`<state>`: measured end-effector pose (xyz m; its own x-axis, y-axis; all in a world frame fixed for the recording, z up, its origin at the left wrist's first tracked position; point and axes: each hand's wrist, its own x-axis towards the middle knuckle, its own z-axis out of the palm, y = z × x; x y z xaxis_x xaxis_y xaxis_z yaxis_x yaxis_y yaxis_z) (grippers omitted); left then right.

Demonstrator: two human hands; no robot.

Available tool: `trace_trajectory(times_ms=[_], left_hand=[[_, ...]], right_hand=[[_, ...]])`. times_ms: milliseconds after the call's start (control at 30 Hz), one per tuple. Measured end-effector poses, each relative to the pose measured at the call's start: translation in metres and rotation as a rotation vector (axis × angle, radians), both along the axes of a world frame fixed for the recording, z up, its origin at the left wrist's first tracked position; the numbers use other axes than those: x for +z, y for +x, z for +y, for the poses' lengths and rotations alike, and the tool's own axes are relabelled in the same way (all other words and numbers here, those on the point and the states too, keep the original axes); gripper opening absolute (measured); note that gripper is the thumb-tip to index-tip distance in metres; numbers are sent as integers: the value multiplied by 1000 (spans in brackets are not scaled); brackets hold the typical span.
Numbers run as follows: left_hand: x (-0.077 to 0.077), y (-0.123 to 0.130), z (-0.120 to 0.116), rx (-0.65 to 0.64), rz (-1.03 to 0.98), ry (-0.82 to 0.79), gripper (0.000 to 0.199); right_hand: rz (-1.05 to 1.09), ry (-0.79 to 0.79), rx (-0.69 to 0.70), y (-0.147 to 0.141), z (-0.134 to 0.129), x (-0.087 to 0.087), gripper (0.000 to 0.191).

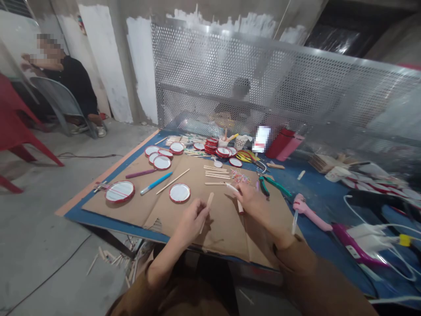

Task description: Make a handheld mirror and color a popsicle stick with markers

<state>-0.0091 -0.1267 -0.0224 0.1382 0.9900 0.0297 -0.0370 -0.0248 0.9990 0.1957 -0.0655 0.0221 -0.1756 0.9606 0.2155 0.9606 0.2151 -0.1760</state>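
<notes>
The left hand [192, 219] has its grip clamped on a wooden craft stick [208, 206]; the right hand [251, 204] has its grip clamped on a slim white stick [232, 188]. Both are over a cardboard sheet [223, 232] at the near edge of the table [315, 193], with a pink hot glue gun [312, 213] to the right.

A rough concrete wall [141, 66] with white painted patches runs along the far side, and a perforated metal sheet [210, 66] stands before it, a person [241, 94] dimly visible behind the holes. At far left, another person [74, 81] in black sits on a grey metal chair [59, 98], beside a red plastic chair [19, 127]. An electric cord [88, 155] crosses the bare concrete floor [42, 210].
</notes>
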Motion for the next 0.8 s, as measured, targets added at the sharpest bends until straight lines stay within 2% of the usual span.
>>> trace_trajectory(times_ms=[100, 267, 333, 467, 600, 700, 800], left_hand=[[-1, 1, 0, -39, 6, -60, 26], [-3, 5, -1, -93, 38, -116, 29], [-4, 5, -3, -92, 43, -80, 30], [-4, 4, -6, -91, 52, -61, 28], [-2, 3, -10, -124, 93, -39, 26], [0, 2, -12, -101, 218, 47, 25], [2, 1, -13, -3, 364, 137, 25]], right_hand=[[198, -5, 29, -2, -17, 9, 28], [1167, -92, 138, -25, -53, 9, 25], [1309, -61, 182, -36, -63, 2, 25], [1235, 142, 242, -51, -71, -23, 27], [954, 429, 190, -58, -78, -41, 15], [740, 451, 236, -56, -84, -44, 16], [671, 475, 271, -52, -87, -42, 21]])
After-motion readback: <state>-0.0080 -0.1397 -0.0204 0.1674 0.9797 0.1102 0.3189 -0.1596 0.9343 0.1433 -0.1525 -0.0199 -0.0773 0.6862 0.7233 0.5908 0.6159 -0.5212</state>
